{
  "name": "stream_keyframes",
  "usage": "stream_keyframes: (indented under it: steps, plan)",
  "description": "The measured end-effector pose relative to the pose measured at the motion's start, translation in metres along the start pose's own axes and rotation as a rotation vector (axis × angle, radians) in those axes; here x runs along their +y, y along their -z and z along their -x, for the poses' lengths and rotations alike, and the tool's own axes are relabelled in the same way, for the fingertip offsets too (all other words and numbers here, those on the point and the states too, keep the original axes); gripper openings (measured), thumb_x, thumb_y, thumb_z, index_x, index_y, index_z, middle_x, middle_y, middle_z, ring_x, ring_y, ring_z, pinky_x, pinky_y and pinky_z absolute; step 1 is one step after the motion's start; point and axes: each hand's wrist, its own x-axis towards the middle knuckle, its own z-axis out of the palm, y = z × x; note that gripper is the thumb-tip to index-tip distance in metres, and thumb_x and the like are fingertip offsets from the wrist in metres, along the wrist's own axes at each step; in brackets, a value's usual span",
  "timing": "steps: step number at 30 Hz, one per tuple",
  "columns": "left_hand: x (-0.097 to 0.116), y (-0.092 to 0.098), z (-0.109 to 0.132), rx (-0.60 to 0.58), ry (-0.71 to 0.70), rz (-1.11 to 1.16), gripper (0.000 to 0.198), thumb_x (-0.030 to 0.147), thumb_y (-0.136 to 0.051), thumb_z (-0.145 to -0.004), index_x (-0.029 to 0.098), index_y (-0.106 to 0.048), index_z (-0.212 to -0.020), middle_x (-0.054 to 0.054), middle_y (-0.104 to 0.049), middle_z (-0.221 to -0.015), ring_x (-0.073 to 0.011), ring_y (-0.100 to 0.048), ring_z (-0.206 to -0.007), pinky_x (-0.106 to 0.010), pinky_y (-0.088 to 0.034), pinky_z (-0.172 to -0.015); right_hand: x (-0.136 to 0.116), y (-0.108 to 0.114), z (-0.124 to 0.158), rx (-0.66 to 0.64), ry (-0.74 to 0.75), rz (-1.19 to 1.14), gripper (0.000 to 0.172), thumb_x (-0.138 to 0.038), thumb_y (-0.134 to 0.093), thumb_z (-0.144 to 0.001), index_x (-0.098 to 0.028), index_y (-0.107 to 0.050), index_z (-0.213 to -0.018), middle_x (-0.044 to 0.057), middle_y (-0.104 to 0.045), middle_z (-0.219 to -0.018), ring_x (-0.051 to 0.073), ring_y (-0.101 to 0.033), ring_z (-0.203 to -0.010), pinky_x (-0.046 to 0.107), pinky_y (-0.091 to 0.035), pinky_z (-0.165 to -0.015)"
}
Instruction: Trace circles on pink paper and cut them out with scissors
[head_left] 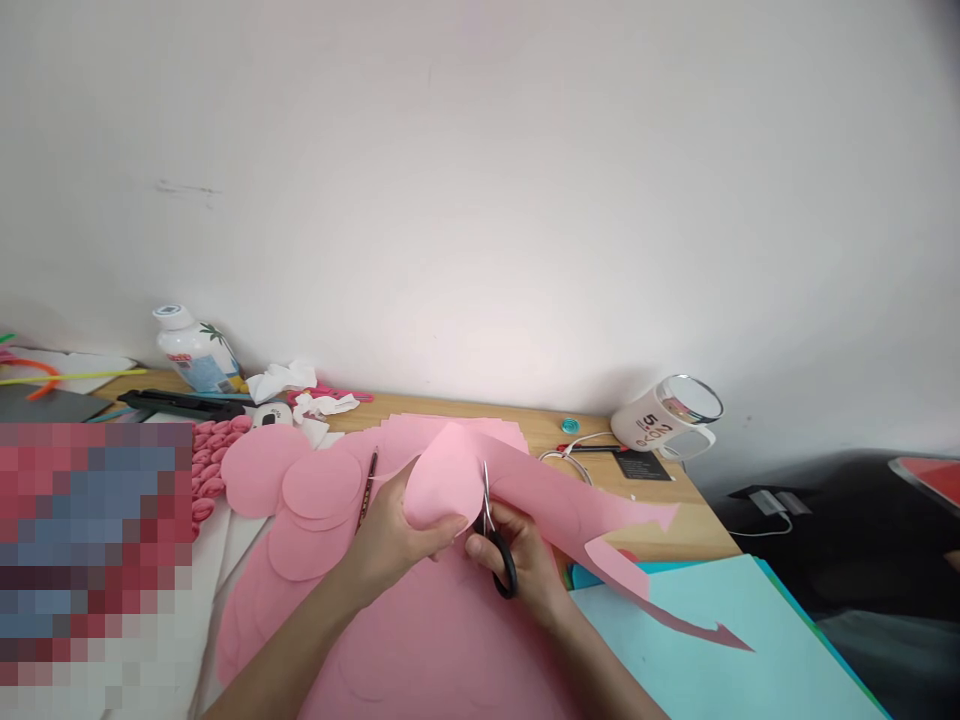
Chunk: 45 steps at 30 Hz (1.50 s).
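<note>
A sheet of pink paper [444, 478] is pinched in my left hand [390, 540], its held part rounded at the lower edge. My right hand [521, 560] grips black-handled scissors [505, 570], with the blades upright at the right side of that rounded part. From there a cut strip of the pink paper [555, 500] trails to the right, ending in ragged points. Several pink paper circles [322, 482] lie overlapping left of my hands. More pink sheets [442, 640] are spread beneath both hands. A dark patterned pencil [367, 487] rests beside my left hand.
A white mug [664, 415] with a clear lid stands at the back right, near a cable [568, 460]. Light blue paper [720, 620] lies at the right front. A white bottle [196, 350], crumpled tissues [281, 380] and pink braided yarn [214, 465] are at the left.
</note>
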Motion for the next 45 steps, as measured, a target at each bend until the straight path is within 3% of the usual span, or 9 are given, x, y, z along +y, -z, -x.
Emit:
stream_keyframes:
  steps: [22, 36, 45]
  plan:
    - [-0.002, 0.006, 0.001, -0.016, -0.055, -0.02, 0.05, 0.023, -0.064, -0.067, 0.015, -0.052, -0.114, 0.007, -0.053, -0.052, -0.0096, -0.047, -0.047, -0.021, -0.044, -0.046, -0.005, -0.003, 0.002, 0.046, 0.034, 0.074, 0.031, -0.046, -0.066, -0.071, -0.019, -0.054, -0.065, -0.004, -0.047, -0.051, 0.009, -0.038, -0.045, 0.023, -0.033, -0.045]
    - [-0.006, 0.012, -0.001, -0.076, -0.087, -0.008, 0.049, 0.022, -0.063, -0.071, 0.013, -0.05, -0.117, 0.006, -0.054, -0.055, -0.0096, -0.047, -0.049, -0.022, -0.044, -0.047, -0.007, -0.003, 0.004, 0.033, 0.007, 0.116, 0.031, -0.046, -0.059, -0.077, -0.018, -0.05, -0.064, -0.003, -0.047, -0.05, 0.009, -0.037, -0.046, 0.024, -0.031, -0.046]
    - [-0.004, 0.011, 0.002, -0.146, -0.088, 0.002, 0.046, 0.022, -0.062, -0.071, 0.014, -0.052, -0.114, 0.006, -0.053, -0.055, -0.0106, -0.049, -0.049, -0.022, -0.045, -0.045, -0.011, -0.005, 0.001, 0.055, 0.037, 0.034, 0.037, -0.05, -0.068, -0.067, -0.019, -0.05, -0.065, -0.004, -0.041, -0.058, 0.01, -0.032, -0.052, 0.024, -0.027, -0.048]
